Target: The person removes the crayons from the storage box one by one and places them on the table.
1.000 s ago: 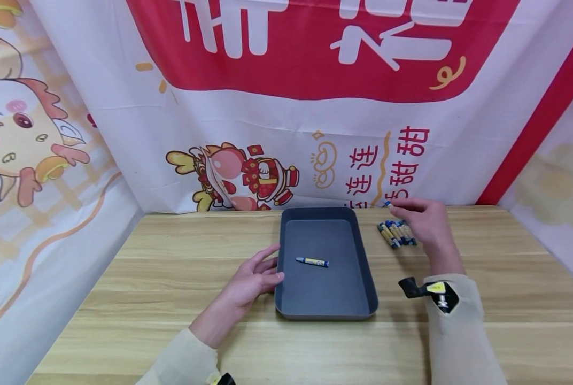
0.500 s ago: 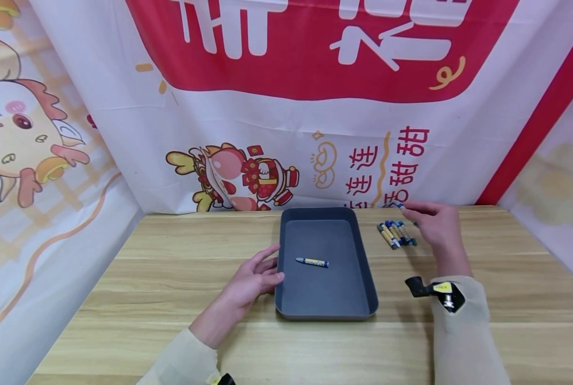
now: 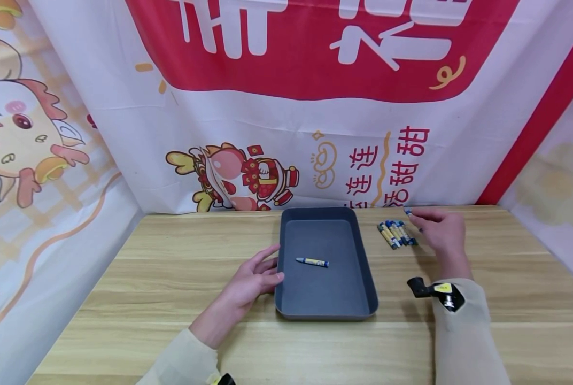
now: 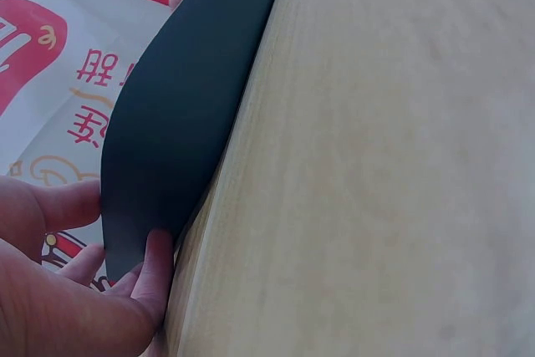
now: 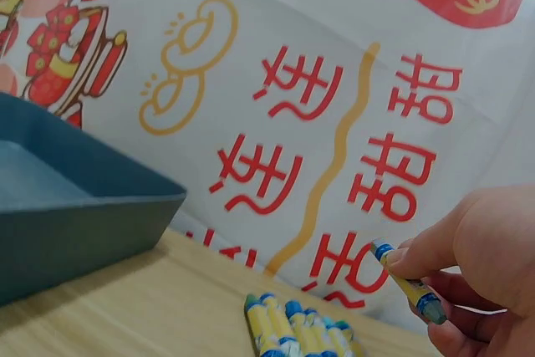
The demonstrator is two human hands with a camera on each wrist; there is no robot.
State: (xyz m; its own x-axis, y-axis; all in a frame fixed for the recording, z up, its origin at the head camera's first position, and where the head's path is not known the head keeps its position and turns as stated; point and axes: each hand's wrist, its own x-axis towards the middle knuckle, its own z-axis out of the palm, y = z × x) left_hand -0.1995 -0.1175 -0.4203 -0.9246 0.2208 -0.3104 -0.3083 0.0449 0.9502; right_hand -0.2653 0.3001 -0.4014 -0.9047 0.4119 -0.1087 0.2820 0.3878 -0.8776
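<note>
Between the thumb and fingers of my right hand [image 3: 442, 232] I pinch a crayon [image 5: 410, 282] with a yellow wrapper, blue bands and a dull green end. It is raised above and just right of a row of several similar crayons [image 3: 396, 233] on the table. My left hand [image 3: 250, 275] holds the left side of a dark grey rectangular tray [image 3: 365, 267], thumb at the rim and other fingers against the outer wall. In the left wrist view, fingers [image 4: 155, 277] touch that wall. One crayon [image 3: 312, 262] with a grey tip lies crosswise inside the tray.
The wooden table [image 3: 171, 256] reaches back to a white and red printed cloth [image 3: 315, 155] hanging behind it. More printed cloth [image 3: 51, 176] hangs at the left side. A black wrist mount [image 3: 433, 290] sits on the right sleeve.
My right hand has moved right and slightly nearer with the pinched crayon, away from the back of the row. The left hand, the tray and the crayon inside have stayed put.
</note>
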